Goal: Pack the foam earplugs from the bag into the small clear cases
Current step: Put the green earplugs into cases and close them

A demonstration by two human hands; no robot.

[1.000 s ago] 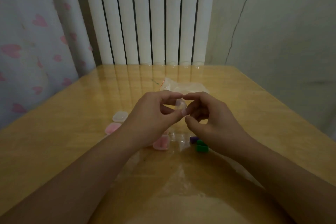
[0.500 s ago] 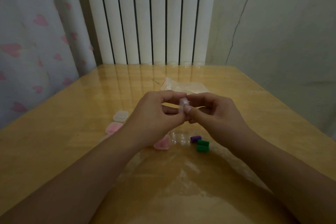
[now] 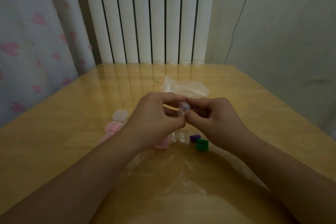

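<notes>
Now, head view, line by line:

Left hand: the left hand [image 3: 154,120] is raised above the glossy yellow wooden surface [image 3: 72,114], its grip pinched closed on the small clear plastic case [image 3: 183,108].

Right hand: the right hand [image 3: 216,118] meets it fingertip to fingertip, its grip also closed on the same case.

Held case: it sits between both hands' fingertips, with a pale purple tint showing inside; whether its lid is fully shut cannot be told.

Bag: the crumpled clear plastic zip bag [image 3: 183,87] lies on the surface just behind the hands.

Loose earplugs: one purple foam earplug [image 3: 194,137] and two green foam earplugs [image 3: 201,144] lie close together just below the right hand.

Other cases: a whitish clear square case [image 3: 120,115] rests to the left, a pink-filled clear case [image 3: 113,127] just in front of it, and another pink-filled case [image 3: 162,144] partly hidden under the left wrist.

Background: a white ribbed radiator [image 3: 149,14] stands behind the surface, beside a curtain with pink hearts [image 3: 27,42].
</notes>
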